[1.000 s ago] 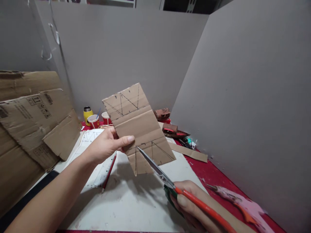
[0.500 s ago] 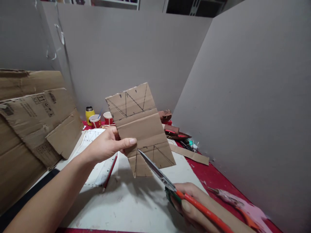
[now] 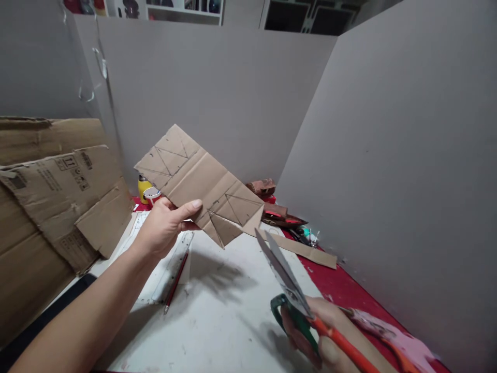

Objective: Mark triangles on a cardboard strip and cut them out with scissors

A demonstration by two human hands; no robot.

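Note:
My left hand (image 3: 171, 223) pinches a piece of brown cardboard (image 3: 200, 178) at its lower left edge, thumb on top. Dark zigzag lines mark both ends of the cardboard, which is tilted in the air above the white board. A cut runs in from the edge at its lower right end. My right hand (image 3: 330, 331) is wrapped round the handles of scissors (image 3: 289, 282), one handle orange and one green. The scissor blades are slightly apart, and their tips are just below the right corner of the cardboard, not on the drawn lines.
Large cardboard sheets (image 3: 50, 186) lean at the left. On the white board (image 3: 217, 321) lie a red pencil (image 3: 176, 282), a ruler and a drawing. Behind are a yellow bottle (image 3: 143, 186) and a red cup (image 3: 151, 195). A cardboard strip (image 3: 306, 251) and a glue gun (image 3: 388, 331) lie right.
The cardboard has turned in my left hand, its top swinging left and its lower end to the right. The scissors have come away from it, and their blades have opened.

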